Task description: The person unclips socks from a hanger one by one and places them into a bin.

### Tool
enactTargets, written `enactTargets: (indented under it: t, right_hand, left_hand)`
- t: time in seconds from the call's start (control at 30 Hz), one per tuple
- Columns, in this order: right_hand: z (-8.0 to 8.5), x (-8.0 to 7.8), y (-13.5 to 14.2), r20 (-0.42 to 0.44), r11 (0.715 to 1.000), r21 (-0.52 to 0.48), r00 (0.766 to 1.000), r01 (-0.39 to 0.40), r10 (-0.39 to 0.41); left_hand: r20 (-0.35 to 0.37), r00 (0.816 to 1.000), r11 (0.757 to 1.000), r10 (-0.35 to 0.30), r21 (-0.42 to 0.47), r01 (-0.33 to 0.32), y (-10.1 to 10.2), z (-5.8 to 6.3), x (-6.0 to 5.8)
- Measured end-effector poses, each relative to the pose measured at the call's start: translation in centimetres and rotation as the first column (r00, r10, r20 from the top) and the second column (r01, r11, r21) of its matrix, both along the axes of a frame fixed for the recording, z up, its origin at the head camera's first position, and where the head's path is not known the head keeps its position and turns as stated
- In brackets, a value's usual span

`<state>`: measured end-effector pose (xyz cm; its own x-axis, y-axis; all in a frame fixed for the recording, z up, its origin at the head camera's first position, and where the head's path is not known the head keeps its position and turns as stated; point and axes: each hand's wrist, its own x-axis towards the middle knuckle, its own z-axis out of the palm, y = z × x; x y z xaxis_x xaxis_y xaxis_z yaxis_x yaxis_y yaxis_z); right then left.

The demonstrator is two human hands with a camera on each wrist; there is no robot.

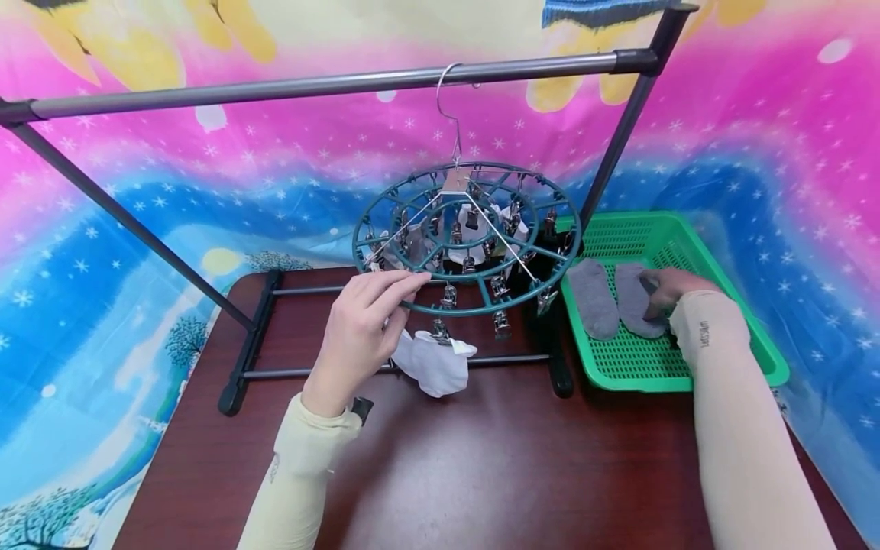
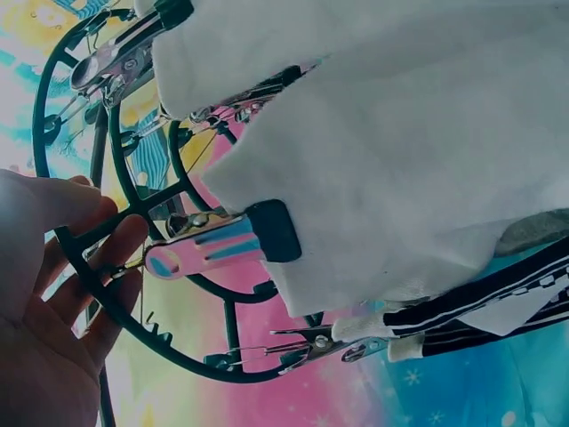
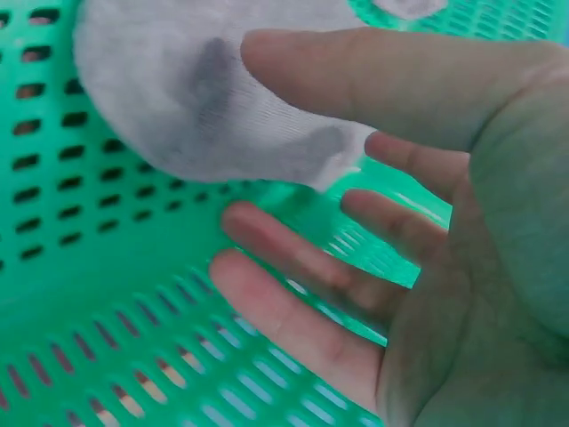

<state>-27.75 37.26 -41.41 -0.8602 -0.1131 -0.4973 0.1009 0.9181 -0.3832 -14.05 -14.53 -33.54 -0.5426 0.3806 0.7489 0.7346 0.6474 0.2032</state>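
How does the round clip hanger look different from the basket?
The round clip hanger is dark green, the basket brighter green. The hanger hangs from the rail; the basket stands on the table. The hanger is an open ring frame, the basket a walled tray. Both are green.

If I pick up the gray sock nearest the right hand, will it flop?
Probably: the gray sock looks like soft cloth. It's likely light, being small beside the green basket. It probably won't roll, since it lies flat.

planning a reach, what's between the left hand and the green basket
In the head view, across the picture: part of the round hanger, its clips, a hanging white cloth and the rack's black foot.
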Motion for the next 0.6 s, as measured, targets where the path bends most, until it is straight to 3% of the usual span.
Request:
enactTargets:
  t: [0.1, 0.27, 0.47, 0.6]
  right_hand:
    - [0.7, -0.7, 0.3, -0.060, 0.997, 0.042, 0.996, -0.070, 0.073]
    - [3.5, -0.2, -0.6, -0.178, 0.993, -0.027, 0.978, -0.113, 0.106]
    - [6.8, 3.4, -3.4, -0.338, 0.976, -0.125, 0.933, -0.176, 0.125]
    - [7.9, 6.3, -5.8, -0.406, 0.952, -0.171, 0.898, -0.254, 0.167]
  left_hand:
    - [-0.007, 1.000, 1.000, -0.022, -0.001, 0.022, 0.0, 0.0, 0.2]
    - [-0.025, 0.997, 0.997, -0.077, -0.020, 0.076, 0.0, -0.1, 0.3]
    - [-0.035, 0.991, 0.990, -0.132, -0.053, 0.130, 0.4, 0.0, 0.5]
    - [-0.051, 0.983, 0.984, -0.175, -0.043, 0.173, 0.6, 0.0, 0.7]
